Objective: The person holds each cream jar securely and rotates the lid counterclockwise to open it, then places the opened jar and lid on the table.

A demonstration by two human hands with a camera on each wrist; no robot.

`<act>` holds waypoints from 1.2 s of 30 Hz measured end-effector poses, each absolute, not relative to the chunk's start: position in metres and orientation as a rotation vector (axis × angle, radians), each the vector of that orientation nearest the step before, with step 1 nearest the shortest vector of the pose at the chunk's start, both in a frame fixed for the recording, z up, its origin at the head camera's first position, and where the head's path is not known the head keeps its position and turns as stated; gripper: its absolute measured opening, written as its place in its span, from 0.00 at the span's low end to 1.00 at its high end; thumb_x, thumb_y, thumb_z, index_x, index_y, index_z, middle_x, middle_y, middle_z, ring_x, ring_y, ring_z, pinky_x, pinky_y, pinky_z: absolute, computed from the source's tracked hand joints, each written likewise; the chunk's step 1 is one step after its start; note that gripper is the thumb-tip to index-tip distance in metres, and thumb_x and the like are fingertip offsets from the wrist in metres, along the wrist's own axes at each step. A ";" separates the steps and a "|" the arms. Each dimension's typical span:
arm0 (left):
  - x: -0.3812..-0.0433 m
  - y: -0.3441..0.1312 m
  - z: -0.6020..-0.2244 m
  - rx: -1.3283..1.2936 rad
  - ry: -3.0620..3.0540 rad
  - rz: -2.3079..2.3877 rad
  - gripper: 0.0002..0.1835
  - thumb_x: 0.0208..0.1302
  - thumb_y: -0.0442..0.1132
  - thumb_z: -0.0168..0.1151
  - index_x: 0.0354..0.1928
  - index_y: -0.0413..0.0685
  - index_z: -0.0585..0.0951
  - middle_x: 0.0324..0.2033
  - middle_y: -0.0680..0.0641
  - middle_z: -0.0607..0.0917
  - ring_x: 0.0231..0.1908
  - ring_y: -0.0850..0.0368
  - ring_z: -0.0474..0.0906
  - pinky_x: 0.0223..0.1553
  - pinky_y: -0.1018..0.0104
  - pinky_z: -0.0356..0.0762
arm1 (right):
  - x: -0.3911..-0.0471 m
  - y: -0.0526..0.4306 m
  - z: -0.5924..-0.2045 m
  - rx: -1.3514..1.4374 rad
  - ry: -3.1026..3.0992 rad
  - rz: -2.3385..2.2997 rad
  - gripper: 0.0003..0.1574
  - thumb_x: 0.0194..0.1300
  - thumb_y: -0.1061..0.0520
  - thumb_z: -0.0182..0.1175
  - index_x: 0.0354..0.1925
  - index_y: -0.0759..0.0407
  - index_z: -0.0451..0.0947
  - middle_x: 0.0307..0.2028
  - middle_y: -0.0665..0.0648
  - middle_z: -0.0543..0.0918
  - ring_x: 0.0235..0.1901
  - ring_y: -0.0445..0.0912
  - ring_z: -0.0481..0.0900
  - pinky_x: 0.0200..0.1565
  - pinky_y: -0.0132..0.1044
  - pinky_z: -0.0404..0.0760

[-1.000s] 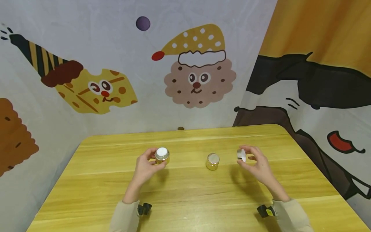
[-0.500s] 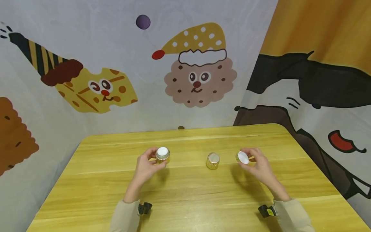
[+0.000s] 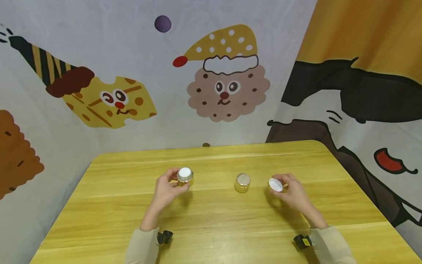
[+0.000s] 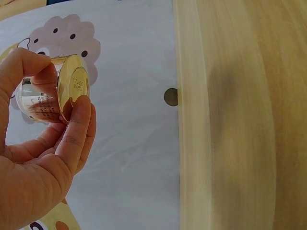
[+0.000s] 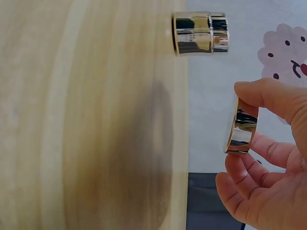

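Observation:
My left hand [image 3: 167,188] grips a small gold cosmetic jar [image 3: 185,179] by its sides, above the left part of the table. The jar has no lid on and its top shows white; in the left wrist view its gold base [image 4: 74,88] is turned toward the camera. At the right, my right hand [image 3: 291,190] pinches a gold jar lid [image 5: 242,129] by its edge, thumb on one side and fingers on the other. The lid's white inner face [image 3: 275,185] points up in the head view. Between the hands, a second gold jar [image 3: 242,183] stands upright with its lid on.
The light wooden table [image 3: 211,220] ends at a cloth backdrop [image 3: 178,135] with cartoon prints. Black camera mounts [image 3: 165,237] sit at both wrists, by the beige sleeves [image 3: 142,245].
My right hand has lowered slightly and tipped the lid, so its white inside now faces up instead of to the side. The left hand and both jars have stayed nearly still.

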State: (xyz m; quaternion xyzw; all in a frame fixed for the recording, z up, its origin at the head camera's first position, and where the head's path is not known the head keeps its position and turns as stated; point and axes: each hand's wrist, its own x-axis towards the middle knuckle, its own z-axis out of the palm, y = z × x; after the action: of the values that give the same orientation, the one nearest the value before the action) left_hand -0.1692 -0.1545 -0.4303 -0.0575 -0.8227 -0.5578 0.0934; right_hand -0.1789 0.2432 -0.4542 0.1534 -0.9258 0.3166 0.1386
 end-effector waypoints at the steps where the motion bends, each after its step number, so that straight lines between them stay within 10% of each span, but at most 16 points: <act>1: -0.169 -0.155 -0.430 -0.175 -2.441 -1.654 0.24 0.44 0.27 0.70 0.47 0.32 0.77 0.40 0.39 0.80 0.38 0.50 0.75 0.39 0.61 0.82 | -0.179 0.244 -0.455 0.441 -2.684 0.913 0.27 0.41 0.67 0.73 0.44 0.69 0.78 0.35 0.61 0.76 0.32 0.49 0.74 0.31 0.34 0.78; 36: -0.169 -0.156 -0.430 -0.130 -2.464 -1.699 0.26 0.44 0.25 0.69 0.50 0.32 0.75 0.42 0.38 0.80 0.41 0.48 0.75 0.42 0.61 0.81 | -0.182 0.246 -0.464 0.375 -3.017 0.928 0.28 0.40 0.61 0.76 0.40 0.64 0.75 0.34 0.58 0.73 0.32 0.49 0.70 0.34 0.40 0.72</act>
State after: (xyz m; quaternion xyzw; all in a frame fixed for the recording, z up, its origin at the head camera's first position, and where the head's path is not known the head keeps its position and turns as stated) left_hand -0.1688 -0.1560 -0.4302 -0.0431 -0.8204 -0.5655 0.0727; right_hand -0.1818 0.2458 -0.4644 0.1180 -0.9490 0.2919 -0.0185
